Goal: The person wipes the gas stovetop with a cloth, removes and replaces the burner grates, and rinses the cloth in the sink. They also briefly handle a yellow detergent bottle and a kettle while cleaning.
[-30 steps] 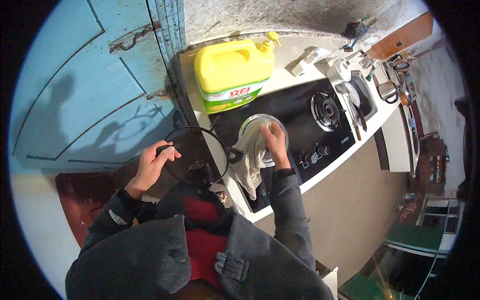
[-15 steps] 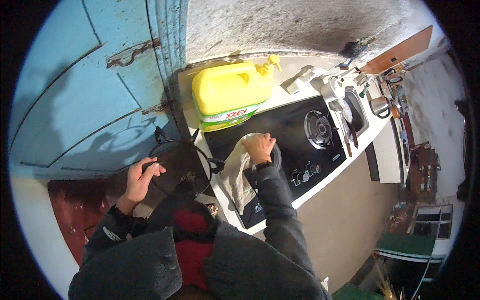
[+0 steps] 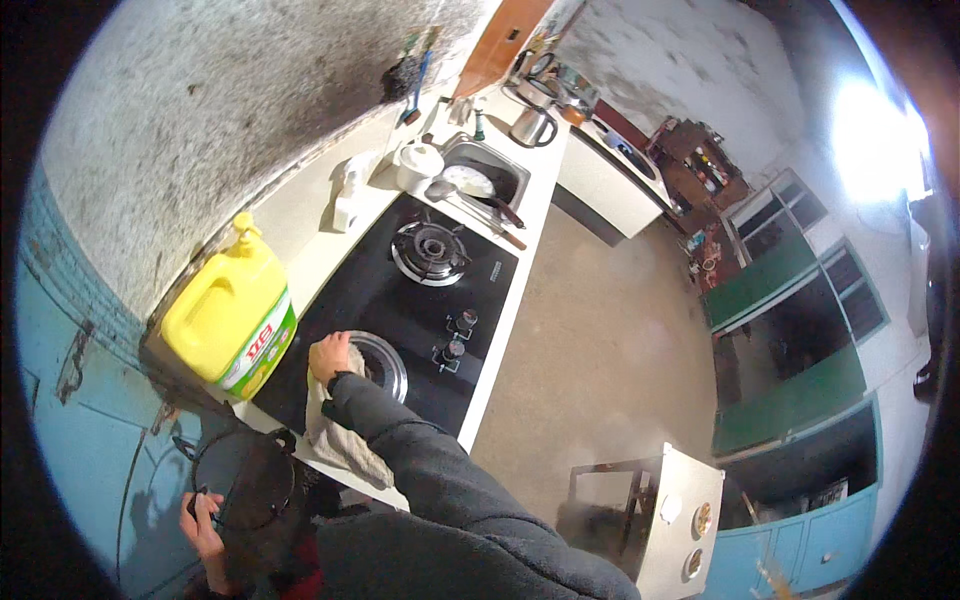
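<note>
Nearby, the right hand (image 3: 330, 357), clamped on a limp beige cloth (image 3: 346, 450), lies beside a round silver burner's (image 3: 388, 364) left edge, while the left hand (image 3: 204, 522) grips a black metal ring (image 3: 285, 440).

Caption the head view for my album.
Right hand holds a cloth on the black stove; left hand grips a dark ring stand.

The right hand (image 3: 329, 358) has moved nearer the yellow jug (image 3: 228, 318).

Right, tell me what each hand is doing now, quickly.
Left hand: closed, holding the black ring-shaped stand.
Right hand: closed on the pale cloth.
</note>
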Available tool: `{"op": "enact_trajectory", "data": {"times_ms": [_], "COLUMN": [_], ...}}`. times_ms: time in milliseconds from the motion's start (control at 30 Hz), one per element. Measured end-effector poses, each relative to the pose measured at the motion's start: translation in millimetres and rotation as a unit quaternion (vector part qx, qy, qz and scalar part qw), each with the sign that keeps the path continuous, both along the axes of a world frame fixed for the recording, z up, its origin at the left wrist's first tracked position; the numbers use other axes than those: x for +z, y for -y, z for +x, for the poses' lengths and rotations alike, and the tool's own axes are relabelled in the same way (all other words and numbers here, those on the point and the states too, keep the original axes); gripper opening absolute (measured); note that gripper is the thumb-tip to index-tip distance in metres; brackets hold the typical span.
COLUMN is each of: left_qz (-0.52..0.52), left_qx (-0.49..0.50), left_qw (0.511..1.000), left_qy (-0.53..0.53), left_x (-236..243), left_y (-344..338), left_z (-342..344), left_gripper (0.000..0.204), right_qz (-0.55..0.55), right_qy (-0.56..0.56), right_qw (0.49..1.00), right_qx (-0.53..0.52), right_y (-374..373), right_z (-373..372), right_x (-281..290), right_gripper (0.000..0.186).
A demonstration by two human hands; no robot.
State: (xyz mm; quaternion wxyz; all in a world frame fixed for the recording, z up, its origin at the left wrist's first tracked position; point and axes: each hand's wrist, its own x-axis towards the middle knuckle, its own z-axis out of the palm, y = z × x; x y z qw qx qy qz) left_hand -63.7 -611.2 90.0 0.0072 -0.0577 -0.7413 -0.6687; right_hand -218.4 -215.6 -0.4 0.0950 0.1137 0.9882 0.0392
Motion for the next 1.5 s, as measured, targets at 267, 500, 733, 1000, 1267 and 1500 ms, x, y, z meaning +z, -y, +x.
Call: {"op": "enact_trajectory", "data": {"times_ms": [267, 500, 733, 1000, 1267, 1500], "left_qz": [-0.022, -0.048, -0.045, 0.016, -0.032, -0.034], "left_qx": [-0.008, -0.016, -0.006, -0.001, -0.007, 0.01], "left_qw": [1.0, 0.998, 0.998, 0.999, 0.999, 0.998], "left_qy": [0.017, 0.034, 0.039, 0.046, 0.013, 0.05], "left_x": [6.9, 26.8, 35.3, 69.8, 76.2, 62.2], "left_y": [-7.1, -23.7, -40.5, -51.4, -53.3, -44.3], "left_z": [-9.5, -13.6, -17.1, 1.5, 0.5, -1.4], "left_gripper": [0.03, 0.031, 0.031, 0.027, 0.023, 0.023], "right_qz": [-0.045, -0.089, -0.05, -0.021, -0.103, -0.038], "right_qy": [-0.021, -0.033, -0.092, -0.128, -0.211, -0.02], "right_qw": [0.999, 0.994, 0.981, 0.966, 0.972, 0.998], "right_qx": [0.021, 0.062, 0.165, 0.224, 0.019, -0.056], "right_y": [9.7, 17.0, 23.9, 2.1, -52.7, -52.0], "right_z": [12.5, 36.8, 65.9, 79.9, 5.3, -21.0], "right_x": [-7.0, -22.9, -38.1, 15.7, 16.9, 0.5], "right_gripper": [0.025, 0.022, 0.021, 0.015, 0.017, 0.017]}}
